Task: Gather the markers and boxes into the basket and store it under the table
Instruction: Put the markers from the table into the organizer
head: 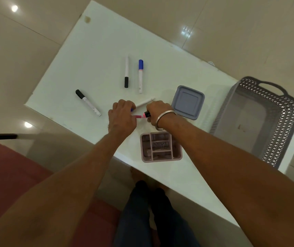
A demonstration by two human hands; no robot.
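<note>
From the head view, both hands meet over the middle of the white table (96, 50): the left hand (122, 116) is curled over a blue-tipped marker (145, 102) lying under its knuckles, while the right hand (158, 113) is closed on a pink marker (142, 115), apparently collecting them together. Three more markers lie loose farther off: one black-capped marker (88, 102) to the left, another black marker (126, 72) and a blue-capped marker (140, 75) beyond the hands. The grey basket (283, 125) waits empty at the right edge, with the grey lidded box (188, 102) just beside it and the pink divided box (161, 147) near the front edge, all handy for loading.

pink marker (140, 116) | mostly hidden by both hands | grip unclear
</note>
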